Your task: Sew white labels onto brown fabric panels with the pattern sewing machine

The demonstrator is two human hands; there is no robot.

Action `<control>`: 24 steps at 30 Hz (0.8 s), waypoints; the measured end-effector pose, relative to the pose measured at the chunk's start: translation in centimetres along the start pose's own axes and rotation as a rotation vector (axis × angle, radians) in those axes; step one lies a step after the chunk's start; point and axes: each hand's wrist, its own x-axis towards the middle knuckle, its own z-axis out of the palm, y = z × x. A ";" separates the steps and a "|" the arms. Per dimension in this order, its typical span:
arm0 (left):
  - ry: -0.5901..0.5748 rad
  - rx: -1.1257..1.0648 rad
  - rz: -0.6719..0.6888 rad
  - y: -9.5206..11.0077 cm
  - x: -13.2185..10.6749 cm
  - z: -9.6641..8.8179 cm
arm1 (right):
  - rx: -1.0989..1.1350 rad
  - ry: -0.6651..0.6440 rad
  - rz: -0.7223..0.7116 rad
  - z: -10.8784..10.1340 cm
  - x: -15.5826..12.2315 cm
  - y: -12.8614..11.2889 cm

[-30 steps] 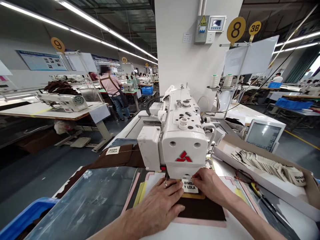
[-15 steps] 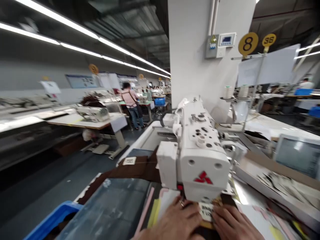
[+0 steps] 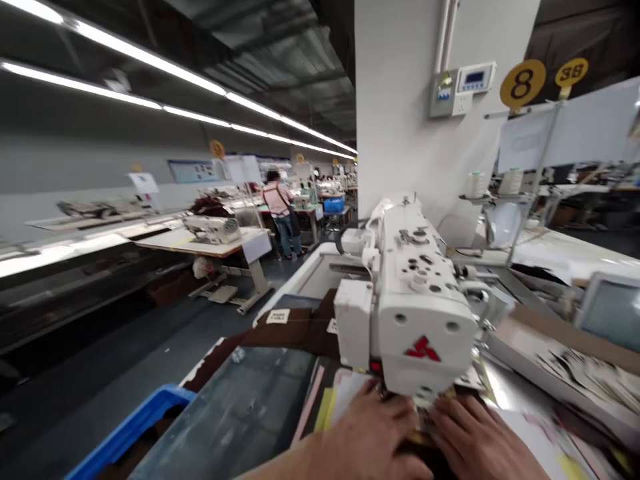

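A white sewing machine [image 3: 415,313] with a red three-diamond mark stands in front of me. Both hands lie low in the picture, just under its head. My left hand [image 3: 373,437] rests flat with its fingers stretched toward the needle area. My right hand [image 3: 473,440] lies beside it, fingers forward, pressing on the dark work piece [image 3: 425,443] under the head; the white label seen earlier is mostly hidden between my hands. Behind the machine lie brown fabric pieces [image 3: 290,330] with white labels [image 3: 278,316].
A blue bin [image 3: 133,427] sits at the lower left beside a clear plastic sheet [image 3: 240,413]. A tray of labels [image 3: 575,367] and a screen [image 3: 607,310] are on the right. A person [image 3: 283,210] stands at far tables. A white pillar [image 3: 400,120] rises behind the machine.
The view has swung up and to the left, so my hands now sit at the bottom edge. Both hands stay pressed on the piece under the machine head.
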 end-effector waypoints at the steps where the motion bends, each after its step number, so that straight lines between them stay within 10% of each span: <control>1: -0.018 -0.067 -0.052 0.3 -0.1 -0.7 | 0.017 -0.045 0.077 -0.5 0.3 -0.4; 24: -0.147 -0.104 -0.047 -0.3 0.0 -1.7 | 0.179 -0.268 0.263 -3.4 3.1 -1.4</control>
